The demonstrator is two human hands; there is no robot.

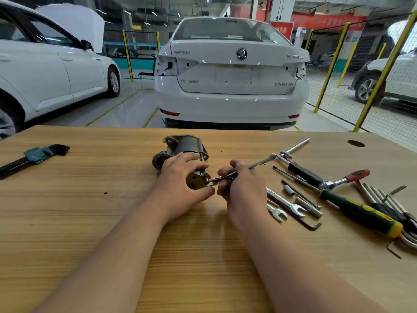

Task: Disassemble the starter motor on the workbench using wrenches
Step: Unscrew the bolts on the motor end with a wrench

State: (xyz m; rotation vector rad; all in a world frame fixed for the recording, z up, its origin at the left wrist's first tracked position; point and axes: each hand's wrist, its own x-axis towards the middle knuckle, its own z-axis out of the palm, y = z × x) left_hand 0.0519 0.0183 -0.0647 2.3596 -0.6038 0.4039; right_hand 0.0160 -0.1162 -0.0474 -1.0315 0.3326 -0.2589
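The grey metal starter motor [184,144] lies on its side in the middle of the wooden workbench [90,199], its round end cap facing me. My left hand [180,184] is wrapped over the near part of the motor body and holds it down. My right hand [239,186] grips a slim silver combination wrench [261,163]. The wrench's near jaw sits at a bolt on the right edge of the end cap, and its far end points up to the right.
Loose tools lie to the right: open-end wrenches [285,205], a socket extension [308,203], a ratchet with a red grip [352,177], a green-yellow screwdriver [363,213], a T-handle [293,150], hex keys [309,224]. A hex key set [33,155] lies far left. White cars stand beyond the bench.
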